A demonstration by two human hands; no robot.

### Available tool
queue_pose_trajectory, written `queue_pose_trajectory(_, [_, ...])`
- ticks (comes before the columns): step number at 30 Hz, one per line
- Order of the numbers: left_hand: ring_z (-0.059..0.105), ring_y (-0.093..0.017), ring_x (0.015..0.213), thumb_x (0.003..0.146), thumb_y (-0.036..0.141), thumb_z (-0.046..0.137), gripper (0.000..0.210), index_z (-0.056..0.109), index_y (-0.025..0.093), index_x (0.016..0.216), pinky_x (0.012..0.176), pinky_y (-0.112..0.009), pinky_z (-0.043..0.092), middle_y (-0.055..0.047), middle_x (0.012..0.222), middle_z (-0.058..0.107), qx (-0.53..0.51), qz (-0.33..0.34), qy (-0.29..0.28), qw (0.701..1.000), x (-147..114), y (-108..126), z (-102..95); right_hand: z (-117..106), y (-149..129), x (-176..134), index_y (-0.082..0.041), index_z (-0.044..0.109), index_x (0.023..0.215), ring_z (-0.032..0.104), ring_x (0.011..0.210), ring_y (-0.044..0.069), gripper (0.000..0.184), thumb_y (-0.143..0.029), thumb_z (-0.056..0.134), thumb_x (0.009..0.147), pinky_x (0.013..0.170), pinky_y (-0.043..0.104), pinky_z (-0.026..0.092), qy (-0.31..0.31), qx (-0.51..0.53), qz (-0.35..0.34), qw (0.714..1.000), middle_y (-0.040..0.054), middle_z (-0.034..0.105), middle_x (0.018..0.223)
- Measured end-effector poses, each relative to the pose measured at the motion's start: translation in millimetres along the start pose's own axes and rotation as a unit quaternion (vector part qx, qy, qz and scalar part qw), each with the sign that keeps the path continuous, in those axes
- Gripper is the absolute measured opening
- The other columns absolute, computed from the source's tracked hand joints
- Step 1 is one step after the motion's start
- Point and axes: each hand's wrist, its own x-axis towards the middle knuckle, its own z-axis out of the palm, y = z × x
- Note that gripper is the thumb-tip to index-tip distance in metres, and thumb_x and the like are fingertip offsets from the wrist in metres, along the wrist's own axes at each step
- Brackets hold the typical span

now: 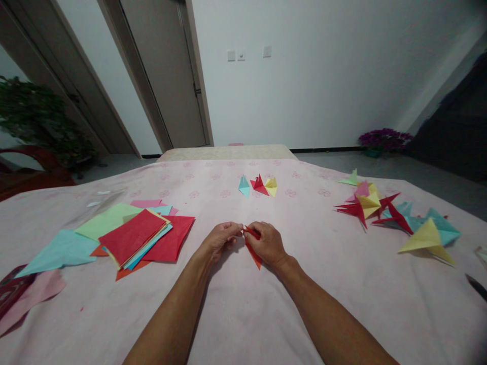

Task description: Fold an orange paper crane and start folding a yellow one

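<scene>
A small orange-red folded origami paper [254,256] is between my two hands, over the middle of the table. My left hand [222,239] pinches its narrow upper tip between thumb and fingertips. Wrapped around the paper's body is my right hand [269,244], thumb pressed on top. One pointed end hangs out below the right hand; the fingers hide much of the rest. Beyond the hands stand a light blue folded piece [244,186], a red paper crane [259,184] and a yellow folded piece [271,186].
On the left lies a stack of coloured paper squares [134,238], with a light blue sheet [61,252] beside it. Several folded paper pieces, including a yellow one [426,240], are heaped at right. A dark pointed object [476,287] lies at the right edge. Pink cloth [228,324] covers the table.
</scene>
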Motion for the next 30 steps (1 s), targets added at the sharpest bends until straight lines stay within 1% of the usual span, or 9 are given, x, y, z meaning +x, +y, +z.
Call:
queue_pose_trajectory(4, [0.038,-0.003,0.044,0.061,0.043,0.084,0.041,0.059,0.014,0.073,0.041,-0.019,0.019,0.004,0.058,0.051,0.002,0.0,0.004,1.0,-0.8,0.6,-1.8,0.0,-0.9,0.5,-0.022,0.063,0.073,0.056,0.07,0.016,0.011,-0.024,0.064,0.083,0.07,0.027,0.037,0.002,-0.004,-0.004,1.0,-0.0008,0.065,0.071])
queue_pose_trajectory(7, [0.038,-0.003,0.043,0.059,0.044,0.084,0.042,0.058,0.014,0.071,0.04,-0.019,0.019,0.003,0.059,0.053,0.009,-0.003,0.013,1.0,-0.2,0.1,-3.0,-0.7,-1.7,0.7,-0.022,0.064,0.073,0.056,0.07,0.016,0.012,-0.025,0.064,0.084,0.07,0.027,0.037,0.006,0.001,-0.008,1.0,-0.0008,0.066,0.072])
queue_pose_trajectory(12, [0.039,-0.004,0.043,0.059,0.043,0.083,0.039,0.06,0.013,0.071,0.041,-0.019,0.019,0.004,0.056,0.052,0.006,-0.007,0.009,1.0,-0.3,0.5,-1.7,-1.4,-2.3,0.3,-0.022,0.065,0.073,0.057,0.071,0.016,0.012,-0.026,0.065,0.084,0.071,0.027,0.038,0.007,0.007,-0.01,1.0,-0.0007,0.067,0.072])
queue_pose_trajectory(15, [0.037,-0.003,0.042,0.062,0.042,0.081,0.036,0.059,0.014,0.069,0.041,-0.019,0.018,0.004,0.053,0.05,0.006,0.006,0.008,1.0,-1.1,0.6,0.3,-2.0,-2.7,0.2,-0.022,0.066,0.076,0.057,0.071,0.016,0.009,-0.026,0.066,0.084,0.072,0.027,0.039,0.007,0.017,-0.013,1.0,-0.0008,0.068,0.074])
queue_pose_trajectory(18, [0.038,-0.004,0.043,0.065,0.041,0.08,0.034,0.06,0.014,0.071,0.041,-0.019,0.019,0.004,0.055,0.05,0.002,0.022,0.012,1.0,-2.0,0.5,2.3,-2.5,-2.8,0.2,-0.023,0.067,0.084,0.06,0.076,0.017,0.002,-0.024,0.066,0.083,0.075,0.028,0.041,0.009,0.042,-0.013,0.999,-0.0004,0.07,0.081])
queue_pose_trajectory(20, [0.04,-0.004,0.045,0.065,0.039,0.08,0.032,0.061,0.014,0.073,0.042,-0.018,0.02,0.004,0.055,0.051,0.003,0.027,0.012,1.0,-2.6,0.6,3.3,-2.3,-2.2,0.1,-0.023,0.068,0.088,0.062,0.079,0.017,0.006,-0.022,0.066,0.083,0.077,0.028,0.042,0.013,0.052,-0.006,0.999,0.0001,0.071,0.085])
queue_pose_trajectory(26, [0.042,-0.004,0.046,0.063,0.032,0.081,0.028,0.066,0.013,0.078,0.045,-0.019,0.026,0.003,0.061,0.055,0.016,0.06,0.026,0.998,-2.7,-0.7,5.2,-0.4,0.1,0.2,-0.023,0.069,0.082,0.062,0.077,0.018,0.006,-0.022,0.064,0.083,0.076,0.029,0.044,0.013,0.048,0.0,0.999,0.0004,0.071,0.081])
queue_pose_trajectory(30, [0.042,-0.005,0.047,0.064,0.031,0.079,0.026,0.066,0.013,0.077,0.045,-0.019,0.026,0.002,0.061,0.056,0.02,0.063,0.031,0.997,-2.0,-1.8,6.0,-0.3,-0.2,0.6,-0.023,0.069,0.081,0.062,0.076,0.018,0.005,-0.021,0.065,0.083,0.076,0.029,0.043,0.015,0.041,0.001,0.999,0.0005,0.071,0.08])
